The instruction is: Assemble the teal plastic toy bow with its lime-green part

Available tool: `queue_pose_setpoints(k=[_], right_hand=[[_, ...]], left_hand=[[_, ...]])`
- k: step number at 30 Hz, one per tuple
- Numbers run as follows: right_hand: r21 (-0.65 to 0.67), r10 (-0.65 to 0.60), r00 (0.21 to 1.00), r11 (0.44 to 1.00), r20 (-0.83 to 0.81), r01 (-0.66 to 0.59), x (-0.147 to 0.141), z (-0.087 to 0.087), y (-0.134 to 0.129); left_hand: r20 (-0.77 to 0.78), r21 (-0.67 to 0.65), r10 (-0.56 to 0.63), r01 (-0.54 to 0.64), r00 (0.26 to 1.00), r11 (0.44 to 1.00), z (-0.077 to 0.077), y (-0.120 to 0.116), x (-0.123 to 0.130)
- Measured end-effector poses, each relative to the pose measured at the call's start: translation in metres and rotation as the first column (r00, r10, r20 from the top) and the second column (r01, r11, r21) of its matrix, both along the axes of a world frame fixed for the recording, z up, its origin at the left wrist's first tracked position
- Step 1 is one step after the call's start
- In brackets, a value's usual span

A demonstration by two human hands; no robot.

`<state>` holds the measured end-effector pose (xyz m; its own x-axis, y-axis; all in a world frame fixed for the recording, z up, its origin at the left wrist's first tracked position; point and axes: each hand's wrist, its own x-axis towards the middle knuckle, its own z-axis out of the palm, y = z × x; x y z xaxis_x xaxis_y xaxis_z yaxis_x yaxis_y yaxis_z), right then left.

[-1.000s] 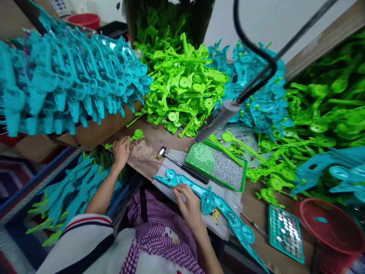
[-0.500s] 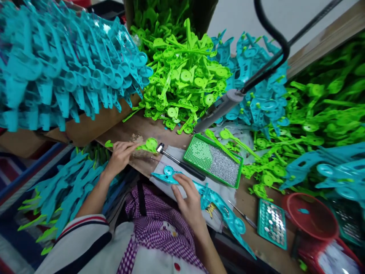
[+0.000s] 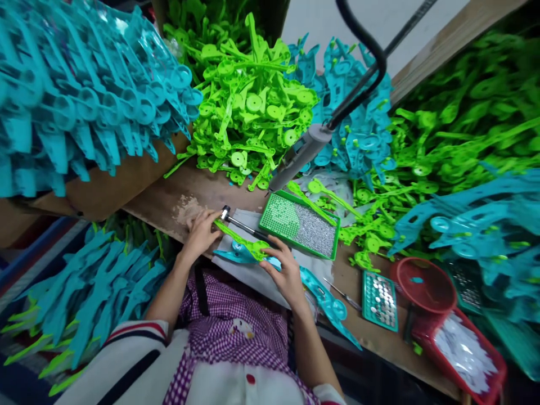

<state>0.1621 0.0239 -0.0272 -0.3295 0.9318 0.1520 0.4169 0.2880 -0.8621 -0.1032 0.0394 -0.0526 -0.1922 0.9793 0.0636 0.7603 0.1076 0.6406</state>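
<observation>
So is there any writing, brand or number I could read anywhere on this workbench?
None can be read. The small cartoon picture on the checked apron carries no legible words. Nothing readable shows on the green screw tray, the hammer, the teal plastic part or the hanging electric screwdriver.

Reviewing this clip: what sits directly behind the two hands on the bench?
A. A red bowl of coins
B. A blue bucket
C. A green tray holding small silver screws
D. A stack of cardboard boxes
C: a green tray holding small silver screws lies just beyond the left hand and right hand, next to the small hammer.
</observation>
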Motion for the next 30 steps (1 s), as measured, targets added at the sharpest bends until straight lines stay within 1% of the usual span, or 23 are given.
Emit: queue_pose_setpoints(k=[1,4,6,8,11,13,15,17,18,20,21,23,24,26,27,28,29,30], right_hand=[[-0.034,-0.019,1.000,0.999,-0.018,0.018,0.004,-0.002,-0.003],[-0.132,-0.035,0.996,0.991,-0.081,0.024,0.009,-0.008,-0.011],[-0.159,-0.040,0.994,0.987,-0.106,0.023,0.009,-0.012,-0.012],[-0.158,-0.026,0.993,0.987,-0.113,0.008,0.005,-0.013,-0.009],[-0.116,0.004,0.995,0.993,-0.095,-0.016,0.000,-0.013,-0.001],[-0.073,-0.011,0.996,0.997,-0.085,0.005,0.002,-0.010,0.001],[-0.056,-0.056,0.995,0.997,-0.077,0.052,0.009,-0.003,-0.001],[-0.070,-0.103,0.991,0.993,-0.085,0.097,0.017,0.005,-0.006],[-0.075,-0.117,0.989,0.991,-0.093,0.111,0.019,0.009,-0.009],[-0.062,-0.119,0.987,0.992,-0.108,0.113,0.017,0.016,-0.009],[-0.047,-0.106,0.989,0.994,-0.108,0.101,0.012,0.019,-0.006],[-0.006,-0.058,0.994,0.998,-0.097,0.058,-0.003,0.023,0.007],[0.012,-0.035,0.995,0.999,-0.094,0.037,-0.011,0.025,0.015],[0.038,-0.009,0.995,0.999,-0.095,0.013,-0.023,0.027,0.030],[0.046,-0.003,0.996,0.999,-0.090,0.008,-0.027,0.028,0.035],[0.056,0.001,0.997,0.998,-0.078,0.004,-0.030,0.028,0.038],[0.065,0.011,0.998,0.998,-0.057,-0.008,-0.031,0.026,0.039],[0.073,0.036,0.999,0.997,-0.027,-0.034,-0.032,0.023,0.038]], left_hand=[[-0.010,-0.013,-0.009,0.008,1.000,1.000,-0.003,0.003,0.003],[-0.038,0.029,0.039,-0.038,0.998,0.999,-0.010,0.011,0.004],[0.005,0.036,0.004,-0.004,1.000,0.999,-0.015,0.020,0.003],[0.057,0.026,-0.014,0.013,0.998,1.000,-0.018,0.034,0.004],[0.050,0.006,0.080,-0.080,0.996,0.997,-0.016,0.057,0.010],[0.024,0.006,0.117,-0.117,0.993,0.993,-0.012,0.063,0.009],[0.018,0.030,0.084,-0.084,0.996,0.996,-0.009,0.052,-0.002],[0.019,0.052,-0.016,0.015,1.000,0.999,-0.010,0.028,-0.020],[0.011,0.042,-0.063,0.062,0.998,0.997,-0.013,0.014,-0.029],[-0.051,0.019,-0.068,0.069,0.996,0.997,-0.019,-0.011,-0.042],[-0.076,0.009,-0.060,0.061,0.995,0.998,-0.022,-0.019,-0.045],[-0.110,0.004,-0.022,0.022,0.994,1.000,-0.022,-0.029,-0.042],[-0.106,0.016,-0.005,0.007,0.994,1.000,-0.019,-0.032,-0.039],[-0.040,0.074,-0.001,0.003,0.999,0.997,-0.003,-0.038,-0.031],[0.027,0.113,-0.042,0.039,0.999,0.993,0.009,-0.043,-0.028],[0.121,0.157,-0.113,0.093,0.986,0.983,0.023,-0.051,-0.027],[0.224,0.180,-0.238,0.200,0.945,0.963,0.036,-0.059,-0.028],[0.326,0.192,-0.400,0.354,0.856,0.915,0.049,-0.068,-0.029]])
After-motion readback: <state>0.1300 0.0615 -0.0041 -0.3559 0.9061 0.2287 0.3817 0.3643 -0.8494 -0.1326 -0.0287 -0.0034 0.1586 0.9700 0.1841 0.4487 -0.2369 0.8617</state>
